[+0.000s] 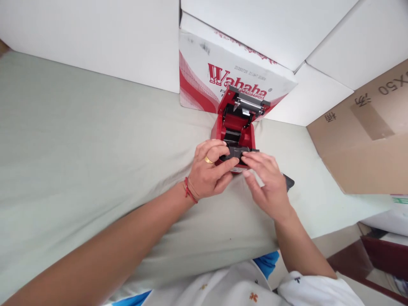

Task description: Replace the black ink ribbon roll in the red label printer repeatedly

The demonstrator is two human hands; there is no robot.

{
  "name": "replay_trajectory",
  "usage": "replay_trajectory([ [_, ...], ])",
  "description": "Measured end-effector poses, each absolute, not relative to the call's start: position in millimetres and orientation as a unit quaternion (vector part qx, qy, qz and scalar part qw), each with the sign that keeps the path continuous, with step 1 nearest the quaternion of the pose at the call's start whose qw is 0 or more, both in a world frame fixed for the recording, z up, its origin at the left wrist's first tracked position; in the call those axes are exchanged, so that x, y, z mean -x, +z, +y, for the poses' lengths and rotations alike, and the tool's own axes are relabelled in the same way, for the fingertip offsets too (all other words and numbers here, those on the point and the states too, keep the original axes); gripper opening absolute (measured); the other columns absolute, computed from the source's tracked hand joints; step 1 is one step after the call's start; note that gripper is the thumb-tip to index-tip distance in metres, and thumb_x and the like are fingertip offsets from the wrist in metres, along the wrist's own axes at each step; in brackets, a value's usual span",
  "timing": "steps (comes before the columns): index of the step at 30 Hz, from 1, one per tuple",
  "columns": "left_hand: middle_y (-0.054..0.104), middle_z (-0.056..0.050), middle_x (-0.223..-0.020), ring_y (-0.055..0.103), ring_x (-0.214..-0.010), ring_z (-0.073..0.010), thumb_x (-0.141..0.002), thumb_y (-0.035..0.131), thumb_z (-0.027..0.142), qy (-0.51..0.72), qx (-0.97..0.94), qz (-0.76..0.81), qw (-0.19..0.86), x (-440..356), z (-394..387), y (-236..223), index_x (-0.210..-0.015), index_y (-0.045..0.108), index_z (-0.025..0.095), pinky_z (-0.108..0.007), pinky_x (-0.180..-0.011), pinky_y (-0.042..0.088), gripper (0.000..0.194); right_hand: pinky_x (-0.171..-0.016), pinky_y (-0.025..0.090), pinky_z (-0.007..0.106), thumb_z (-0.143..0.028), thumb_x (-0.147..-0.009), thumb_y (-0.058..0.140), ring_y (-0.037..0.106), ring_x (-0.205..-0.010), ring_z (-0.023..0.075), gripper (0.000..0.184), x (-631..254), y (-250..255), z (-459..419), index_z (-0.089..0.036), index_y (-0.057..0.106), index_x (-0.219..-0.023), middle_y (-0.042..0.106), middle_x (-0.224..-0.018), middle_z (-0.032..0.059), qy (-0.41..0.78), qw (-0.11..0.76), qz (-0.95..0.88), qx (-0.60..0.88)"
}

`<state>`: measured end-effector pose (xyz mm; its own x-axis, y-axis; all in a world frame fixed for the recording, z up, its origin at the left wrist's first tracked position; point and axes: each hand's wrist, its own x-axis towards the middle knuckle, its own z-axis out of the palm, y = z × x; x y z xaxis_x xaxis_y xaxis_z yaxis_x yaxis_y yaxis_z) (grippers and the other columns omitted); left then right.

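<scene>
A small red machine with black inner parts stands on the cloth, its hinged lid tilted up and back. Inside, near the front, lies a dark rounded roll-like part. My left hand, wearing a gold ring, has its fingers curled onto the left end of this part, with the index finger along its front. From the right, the fingertips of my right hand press on the part's other end, its thumb lower by the machine's front edge. Both hands partly hide the machine's front.
Behind the machine stands a white and red Wahaha carton, beside large white boxes. A brown cardboard box is at the right. A dark flat object shows behind my right hand. Pale green cloth covers the surface.
</scene>
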<state>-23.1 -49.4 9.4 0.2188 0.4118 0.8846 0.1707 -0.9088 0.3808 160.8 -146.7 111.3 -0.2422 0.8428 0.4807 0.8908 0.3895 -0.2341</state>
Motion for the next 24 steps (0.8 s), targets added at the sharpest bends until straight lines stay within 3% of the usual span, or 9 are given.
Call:
replay_trajectory([
  [3,0.071,-0.008,-0.123,0.063,-0.131,-0.0336,-0.089,0.071,0.022,0.577,-0.786,0.192,0.105,24,-48,6,-0.129,0.073,0.037,-0.059,-0.112,0.051,0.043,-0.123,0.054,0.059,-0.042,-0.116,0.051,0.071,-0.139,0.0322,0.038,-175,130,-115,-0.029,0.074,-0.143,0.079,-0.145,0.0133,-0.093,0.299,-0.734,0.603],
  [6,0.070,-0.008,-0.123,0.062,-0.132,-0.0343,-0.088,0.071,0.022,0.567,-0.795,0.200,0.085,25,-48,4,-0.126,0.074,0.036,-0.060,-0.111,0.052,0.041,-0.129,0.046,0.063,-0.054,-0.118,0.036,0.059,-0.155,0.0330,0.053,-191,141,-65,-0.031,0.066,-0.155,0.068,-0.160,0.0142,-0.151,0.298,-0.702,0.628],
  [9,0.069,-0.008,-0.123,0.061,-0.133,-0.0344,-0.087,0.072,0.021,0.575,-0.791,0.197,0.069,25,-47,5,-0.127,0.073,0.037,-0.060,-0.110,0.053,0.043,-0.132,0.043,0.063,-0.065,-0.118,0.025,0.053,-0.161,0.0316,0.066,-202,140,-21,-0.030,0.057,-0.164,0.063,-0.165,0.0145,-0.140,0.274,-0.718,0.624],
  [12,0.069,-0.007,-0.124,0.060,-0.136,-0.0343,-0.086,0.073,0.019,0.580,-0.789,0.190,0.079,24,-47,7,-0.126,0.073,0.038,-0.060,-0.112,0.052,0.045,-0.130,0.047,0.056,-0.070,-0.117,0.023,0.058,-0.156,0.0291,0.072,-200,136,-7,-0.027,0.061,-0.160,0.066,-0.160,0.0145,-0.095,0.267,-0.739,0.611],
  [16,0.069,-0.007,-0.127,0.058,-0.140,-0.0352,-0.086,0.076,0.021,0.587,-0.779,0.186,0.120,23,-48,8,-0.122,0.076,0.039,-0.062,-0.118,0.049,0.040,-0.118,0.057,0.045,-0.061,-0.119,0.033,0.073,-0.132,0.0255,0.061,-184,133,-40,-0.024,0.078,-0.136,0.079,-0.135,0.0127,-0.057,0.332,-0.724,0.601],
  [19,0.069,-0.007,-0.128,0.057,-0.142,-0.0350,-0.085,0.077,0.021,0.594,-0.772,0.186,0.127,23,-48,8,-0.120,0.077,0.039,-0.062,-0.119,0.049,0.039,-0.108,0.062,0.046,-0.055,-0.118,0.039,0.077,-0.118,0.0261,0.054,-176,124,-73,-0.026,0.085,-0.118,0.083,-0.121,0.0114,-0.027,0.328,-0.725,0.605],
  [24,0.071,-0.008,-0.130,0.058,-0.145,-0.0365,-0.089,0.074,0.033,0.559,-0.781,0.229,0.160,28,-46,10,-0.124,0.076,0.037,-0.064,-0.124,0.047,0.036,-0.114,0.060,0.052,-0.045,-0.117,0.048,0.075,-0.126,0.0287,0.043,-176,103,-97,-0.025,0.085,-0.128,0.083,-0.126,0.0138,-0.011,0.348,-0.740,0.575],
])
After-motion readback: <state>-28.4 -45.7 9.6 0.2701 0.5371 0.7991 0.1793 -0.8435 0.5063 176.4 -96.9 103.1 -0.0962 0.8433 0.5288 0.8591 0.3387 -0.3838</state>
